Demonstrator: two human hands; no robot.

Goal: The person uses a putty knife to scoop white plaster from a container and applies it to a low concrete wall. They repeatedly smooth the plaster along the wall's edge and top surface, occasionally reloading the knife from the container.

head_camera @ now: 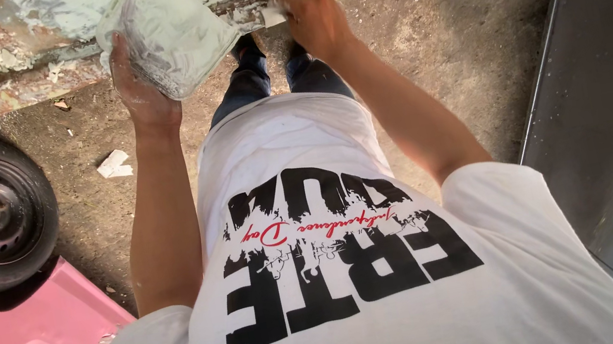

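White shirt (361,288), left hand (138,92) gripping board (168,28), right hand (312,15) seemingly scraping

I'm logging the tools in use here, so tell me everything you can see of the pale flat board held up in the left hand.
The board is a flat, roughly square slab, pale grey-green, smeared and crusted with whitish filler or paint. It looks stiff; its material cannot be told. It is tilted, one corner pointing down, raised against the peeling panel. The left hand grips its lower left edge from beneath, fingers behind it. Its top runs out of view.
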